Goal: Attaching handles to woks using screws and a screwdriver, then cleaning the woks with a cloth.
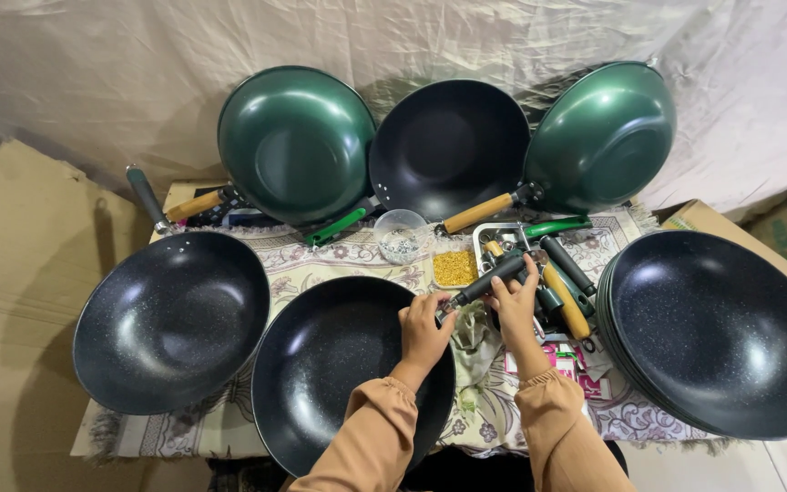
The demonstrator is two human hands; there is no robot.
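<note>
Hiding the wok's (pixel 330 364) rim: both hands (pixel 466 314).

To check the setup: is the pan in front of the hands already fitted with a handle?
No, the pan shows only its bare round rim.

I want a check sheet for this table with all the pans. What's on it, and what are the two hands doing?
Surface: low table under a flowered cloth, crowded with pans.
Job's things: front pan, dark and speckled inside, at the table's front edge; dark handle held at its rim.
Clutter: left pan; stack of pans at right; three pans propped at the back, the middle one showing its dark inside; metal tray with loose handles; clear cup; small tray of yellow bits.
Grippers: left hand on the front pan's rim by the handle's end; right hand gripping the handle.
Cables: nothing seen.
Surroundings: creased pale sheet behind, cardboard at left.
</note>
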